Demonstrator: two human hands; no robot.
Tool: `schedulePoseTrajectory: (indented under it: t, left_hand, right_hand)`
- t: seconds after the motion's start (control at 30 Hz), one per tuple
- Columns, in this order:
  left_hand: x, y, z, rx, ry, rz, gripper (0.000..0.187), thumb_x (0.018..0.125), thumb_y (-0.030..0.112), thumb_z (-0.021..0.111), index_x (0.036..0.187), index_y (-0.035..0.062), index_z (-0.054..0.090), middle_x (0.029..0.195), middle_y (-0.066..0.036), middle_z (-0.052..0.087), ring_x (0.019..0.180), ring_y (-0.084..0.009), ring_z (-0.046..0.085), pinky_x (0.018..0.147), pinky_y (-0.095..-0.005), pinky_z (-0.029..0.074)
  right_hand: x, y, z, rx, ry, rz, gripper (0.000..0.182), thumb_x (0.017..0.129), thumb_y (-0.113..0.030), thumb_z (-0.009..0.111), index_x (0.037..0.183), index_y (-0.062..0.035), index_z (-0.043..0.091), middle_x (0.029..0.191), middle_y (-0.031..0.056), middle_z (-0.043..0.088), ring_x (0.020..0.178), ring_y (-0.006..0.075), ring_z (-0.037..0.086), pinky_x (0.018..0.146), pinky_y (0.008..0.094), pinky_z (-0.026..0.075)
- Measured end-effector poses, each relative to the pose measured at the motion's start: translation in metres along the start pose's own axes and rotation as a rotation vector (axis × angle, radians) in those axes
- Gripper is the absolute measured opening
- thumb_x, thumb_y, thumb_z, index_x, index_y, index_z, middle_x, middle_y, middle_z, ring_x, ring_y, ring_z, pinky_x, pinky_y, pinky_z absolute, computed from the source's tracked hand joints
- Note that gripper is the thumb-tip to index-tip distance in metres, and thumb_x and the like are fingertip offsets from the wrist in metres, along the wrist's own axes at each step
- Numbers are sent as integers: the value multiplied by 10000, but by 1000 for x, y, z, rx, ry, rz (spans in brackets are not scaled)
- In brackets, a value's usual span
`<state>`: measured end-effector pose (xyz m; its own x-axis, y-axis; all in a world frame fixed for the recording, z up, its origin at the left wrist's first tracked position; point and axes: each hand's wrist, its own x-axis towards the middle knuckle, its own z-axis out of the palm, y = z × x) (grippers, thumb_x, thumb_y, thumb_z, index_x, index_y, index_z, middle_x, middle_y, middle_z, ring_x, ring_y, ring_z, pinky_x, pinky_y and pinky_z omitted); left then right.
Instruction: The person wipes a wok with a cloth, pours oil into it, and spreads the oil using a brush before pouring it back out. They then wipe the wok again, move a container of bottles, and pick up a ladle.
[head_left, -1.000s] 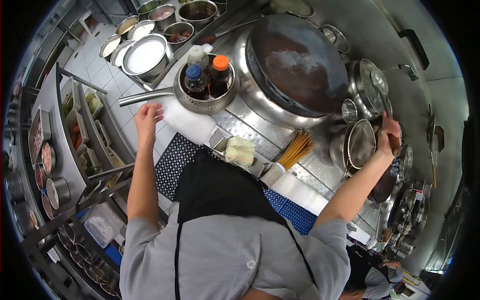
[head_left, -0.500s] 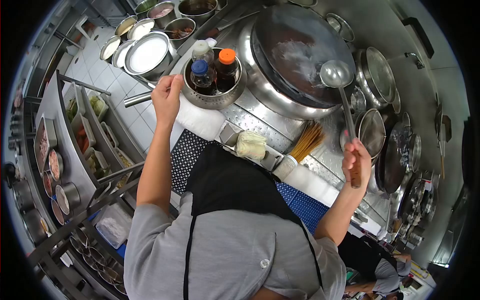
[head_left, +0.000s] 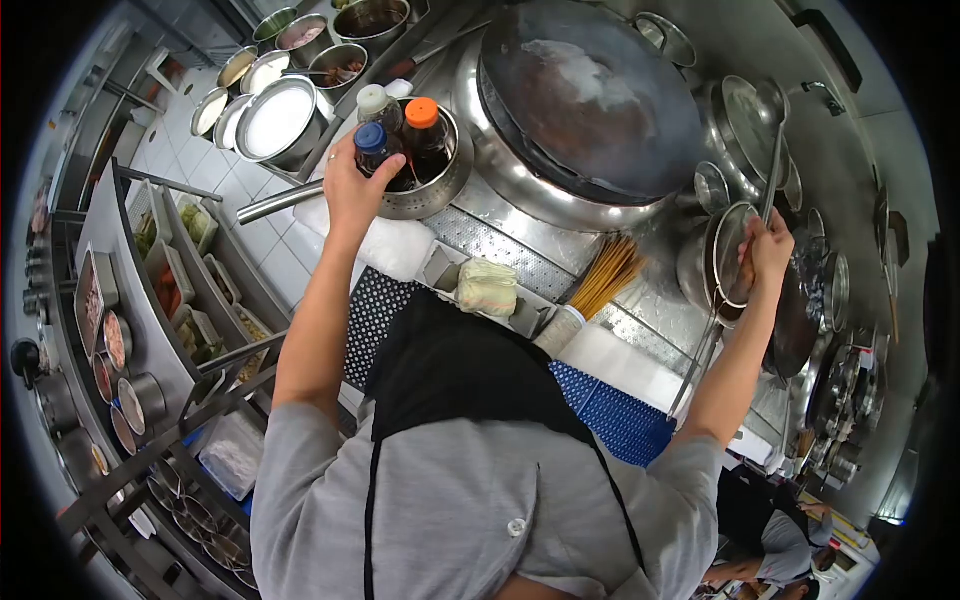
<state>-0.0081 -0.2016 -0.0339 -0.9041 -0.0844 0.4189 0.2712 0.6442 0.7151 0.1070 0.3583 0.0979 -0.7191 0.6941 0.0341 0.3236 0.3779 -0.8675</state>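
My left hand [head_left: 354,190] is wrapped around a dark bottle with a blue cap [head_left: 371,138], thumb on its right side and fingers on its left. That bottle stands in a perforated steel pot [head_left: 420,200] with a long handle, beside an orange-capped bottle [head_left: 424,135] and a white-capped bottle [head_left: 374,100]. My right hand [head_left: 768,252] is closed on the wooden grip of a steel ladle [head_left: 774,160]. The ladle points upward, its bowl in front of the pans along the right wall. Between my hands, a wok [head_left: 560,110] with a whitish, steaming patch sits on a round steel burner ring.
Several pots [head_left: 278,120] with white contents and other ingredients stand at the upper left. A bamboo brush [head_left: 608,275] and a folded cloth [head_left: 487,287] lie at the counter's front. Strainers [head_left: 737,250] and pans crowd the right. Another person [head_left: 770,530] is at the lower right.
My left hand has moved from beside the pot onto the blue-capped bottle. My right hand has lifted the ladle away from the wok, to the right, and turned it upward.
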Motion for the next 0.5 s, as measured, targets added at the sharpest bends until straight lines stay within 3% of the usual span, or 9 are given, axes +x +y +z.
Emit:
schedulePoseTrajectory:
  t: [0.13, 0.23, 0.33, 0.4, 0.43, 0.47, 0.5]
  left_hand:
    - [9, -17, -2, -209, -111, -32, 665, 765, 128, 851, 1357, 43, 559, 1079, -108, 698, 1013, -232, 657, 899, -350, 515]
    - [15, -13, -13, -356, -235, -119, 668, 805, 45, 797, 1409, 62, 512, 1274, -87, 629, 1151, -173, 605, 989, -336, 481]
    - [19, -23, -19, -365, -308, -105, 703, 809, 20, 777, 1441, 73, 476, 1312, -66, 605, 1167, -177, 597, 1003, -343, 473]
    - [19, -30, -19, -403, -306, -136, 670, 807, 11, 778, 1411, 59, 491, 1283, -70, 608, 1144, -177, 603, 987, -343, 489]
    - [19, -33, -18, -425, -307, -146, 653, 807, 6, 778, 1396, 52, 499, 1268, -73, 609, 1133, -178, 606, 979, -343, 497]
    - [17, -36, -17, -453, -308, -157, 637, 806, 1, 778, 1381, 45, 507, 1254, -75, 611, 1122, -178, 609, 970, -342, 504]
    - [16, -35, -17, -445, -298, -146, 608, 812, 14, 783, 1360, 39, 520, 1233, -69, 614, 1128, -179, 606, 976, -345, 501]
  right_hand:
    - [82, 38, -12, -94, 49, 45, 78, 922, -49, 595, 904, 22, 620, 624, 44, 566, 427, 157, 531, 390, 317, 418]
    - [154, 87, -20, -105, 91, 147, 135, 926, -78, 587, 810, -8, 589, 612, 45, 560, 445, 175, 537, 409, 330, 442]
    - [230, 126, -51, 330, -214, 446, 193, 938, -123, 602, 765, -55, 547, 593, 31, 548, 460, 170, 523, 425, 315, 463]
    - [240, 119, -64, 875, -297, 527, 165, 982, -99, 539, 821, -83, 508, 679, 24, 539, 538, 167, 536, 459, 274, 484]
    - [240, 116, -71, 1199, -319, 601, 24, 975, -66, 518, 979, -44, 511, 706, 32, 527, 551, 170, 532, 465, 271, 491]
    - [240, 114, -78, 1522, -333, 669, 174, 967, -34, 496, 1138, -4, 514, 732, 40, 514, 563, 172, 529, 471, 267, 498]
    - [242, 110, -82, 1595, -299, 692, 302, 957, -17, 486, 1251, 7, 420, 735, 43, 505, 557, 172, 521, 468, 272, 501]
